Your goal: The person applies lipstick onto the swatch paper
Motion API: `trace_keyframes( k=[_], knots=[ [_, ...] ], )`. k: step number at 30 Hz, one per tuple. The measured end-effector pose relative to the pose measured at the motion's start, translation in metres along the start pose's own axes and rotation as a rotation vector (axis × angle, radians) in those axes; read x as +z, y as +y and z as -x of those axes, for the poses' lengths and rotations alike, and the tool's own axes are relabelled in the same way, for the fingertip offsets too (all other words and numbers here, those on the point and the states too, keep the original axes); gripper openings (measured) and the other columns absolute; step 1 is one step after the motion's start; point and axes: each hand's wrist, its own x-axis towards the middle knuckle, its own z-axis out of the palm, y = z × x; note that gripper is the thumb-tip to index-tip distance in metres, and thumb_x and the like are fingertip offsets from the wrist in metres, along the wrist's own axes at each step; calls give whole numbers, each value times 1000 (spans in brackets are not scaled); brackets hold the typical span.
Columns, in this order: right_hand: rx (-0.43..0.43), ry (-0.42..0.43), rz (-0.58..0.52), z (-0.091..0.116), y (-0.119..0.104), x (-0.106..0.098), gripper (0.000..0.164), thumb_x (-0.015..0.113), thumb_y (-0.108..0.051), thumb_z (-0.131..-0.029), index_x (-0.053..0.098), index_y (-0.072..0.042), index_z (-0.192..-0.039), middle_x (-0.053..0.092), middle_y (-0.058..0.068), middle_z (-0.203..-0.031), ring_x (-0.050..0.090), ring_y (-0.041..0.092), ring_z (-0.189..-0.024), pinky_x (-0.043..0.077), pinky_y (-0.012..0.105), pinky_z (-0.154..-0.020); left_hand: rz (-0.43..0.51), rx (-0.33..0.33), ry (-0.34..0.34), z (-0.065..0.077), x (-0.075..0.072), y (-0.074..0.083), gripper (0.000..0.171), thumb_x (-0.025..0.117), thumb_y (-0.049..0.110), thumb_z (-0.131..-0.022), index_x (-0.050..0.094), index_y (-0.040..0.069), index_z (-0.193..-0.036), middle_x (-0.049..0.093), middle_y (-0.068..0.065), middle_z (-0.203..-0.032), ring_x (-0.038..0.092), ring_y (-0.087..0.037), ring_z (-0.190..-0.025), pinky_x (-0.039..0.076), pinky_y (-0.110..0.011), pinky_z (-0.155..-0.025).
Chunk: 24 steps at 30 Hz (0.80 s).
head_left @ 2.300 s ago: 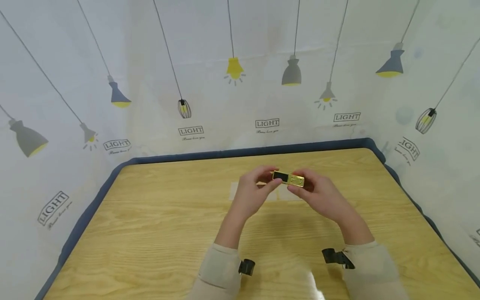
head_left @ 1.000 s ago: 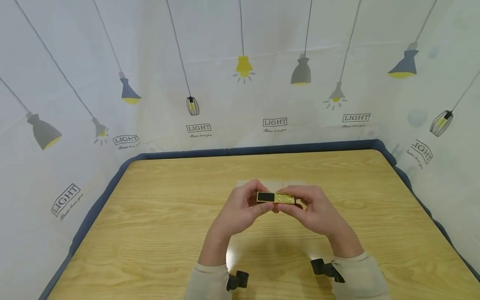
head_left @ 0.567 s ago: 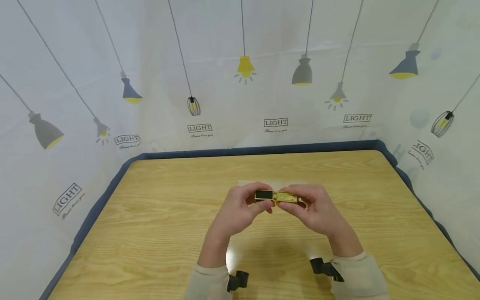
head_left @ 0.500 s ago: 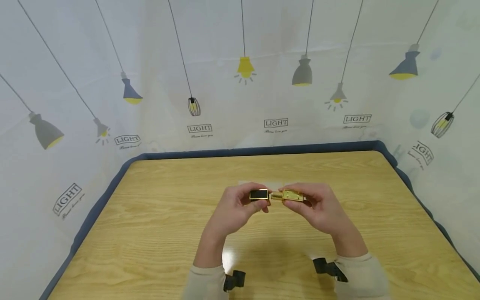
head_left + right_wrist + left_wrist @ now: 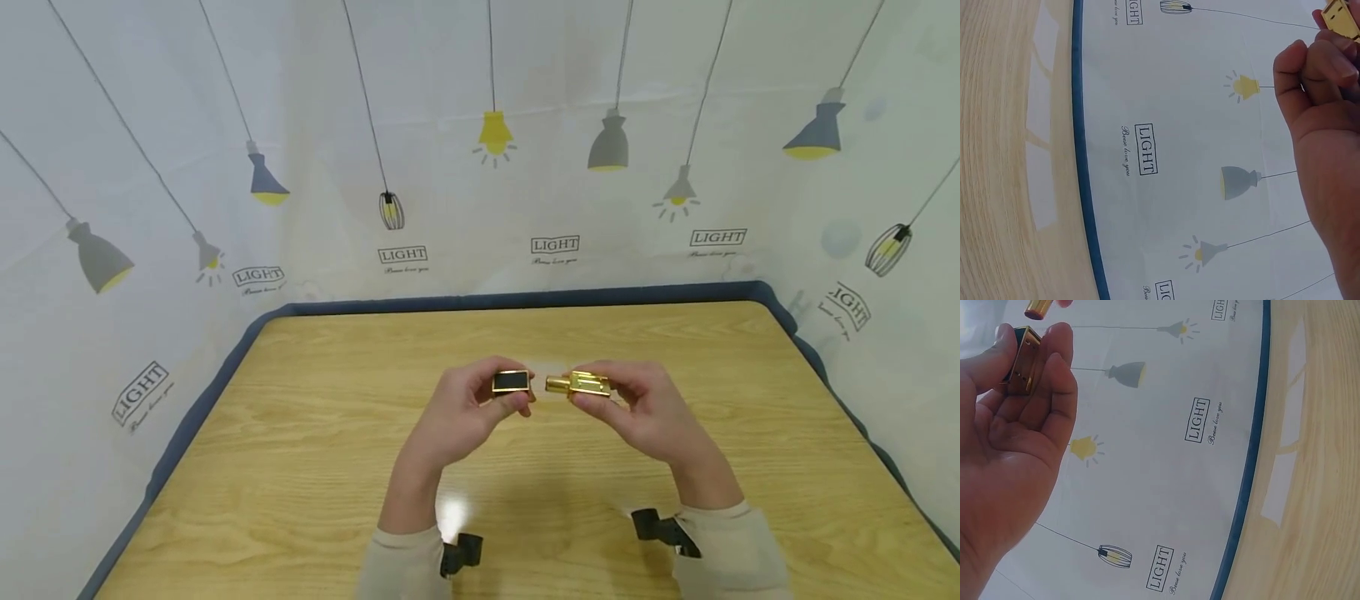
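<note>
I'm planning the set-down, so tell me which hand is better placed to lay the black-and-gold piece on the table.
Probably the left hand: it pinches the black-and-gold piece, which is apart from the gold tube. The right hand is occupied, holding that tube.

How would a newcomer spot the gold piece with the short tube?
Start at the wooden table, then go to the right grip above it. The gold piece is held there, its narrow tube pointing toward the left grip. That tube sets it apart from the black-faced piece in the left grip.
</note>
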Motion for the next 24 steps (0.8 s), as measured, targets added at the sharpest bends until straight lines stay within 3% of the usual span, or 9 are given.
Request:
trace_keyframes(
  k=[8,17,24],
  knots=[
    [52,22,52,3,1,-4,22,73,11,-92,75,6,-114,79,8,-97,68,4,-82,59,16,-74,-73,-60,39,-4,-11,-11,27,73,10,-101,61,4,-124,77,-17,-101,71,-14,-84,52,-25,-72],
    [105,32,87,2,4,-8,22,72,13,-93,71,2,-112,73,-1,-93,60,5,-73,55,18,-65,-249,-180,187,-6,-39,-34,33,80,22,-98,69,15,-128,78,-8,-106,70,-18,-88,55,-31,-76],
    [207,2,101,3,5,-11,14,66,7,-100,64,2,-114,70,1,-88,66,13,-72,58,23,-68,-405,-260,188,-25,-60,-50,38,78,22,-99,69,12,-134,74,-10,-114,70,-27,-104,60,-39,-84]
  ],
)
